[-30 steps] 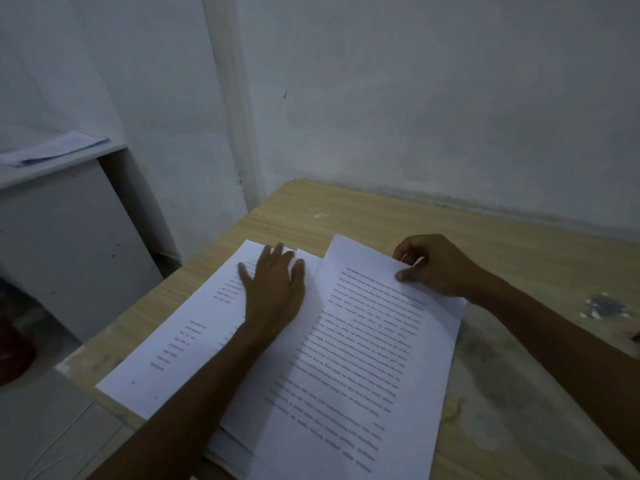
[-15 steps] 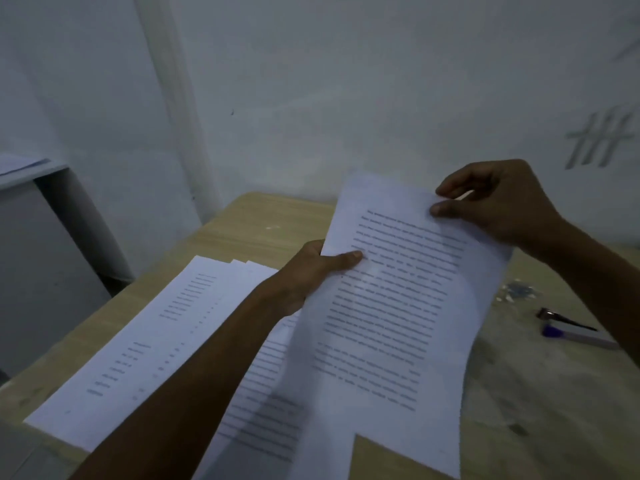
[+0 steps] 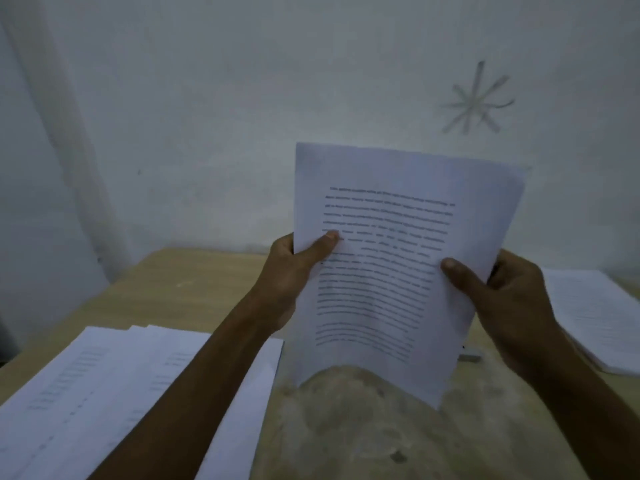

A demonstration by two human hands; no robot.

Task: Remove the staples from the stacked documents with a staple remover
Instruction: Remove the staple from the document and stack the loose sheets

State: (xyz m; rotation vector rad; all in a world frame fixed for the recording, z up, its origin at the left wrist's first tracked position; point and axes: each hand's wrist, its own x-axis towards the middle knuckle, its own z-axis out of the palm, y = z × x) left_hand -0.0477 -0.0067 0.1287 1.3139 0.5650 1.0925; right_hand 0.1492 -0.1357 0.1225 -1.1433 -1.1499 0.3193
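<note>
- Document [image 3: 398, 258] is up off the bench [image 3: 363, 431], held upright between both hands. The printed side faces the camera and the bottom edge curls a bit.
- Left hand [image 3: 289, 271] is pinching the page's left edge. The thumb lies flat across the front, over the lines of text, and the other fingers are tucked behind the paper where I can't see them.
- Right hand [image 3: 512, 299] has the same sort of grip on the right edge, a little lower than the left hand. Its thumb presses on the front and the fingers are curled round the back.
- Loose sheets [image 3: 104, 393] lie fanned out flat on the bench, below and to the left of the left hand, partly under that forearm.
- Another stack of papers [image 3: 595, 320] sits on the bench just right of the right hand.
- Small grey thing [image 3: 469, 357] pokes out on the bench just under the right hand, by the document's right edge. It's way too blurry to say what it is.
- Star-shaped mark [image 3: 478, 98] is on the white wall [image 3: 242, 133], well above the right hand.
</note>
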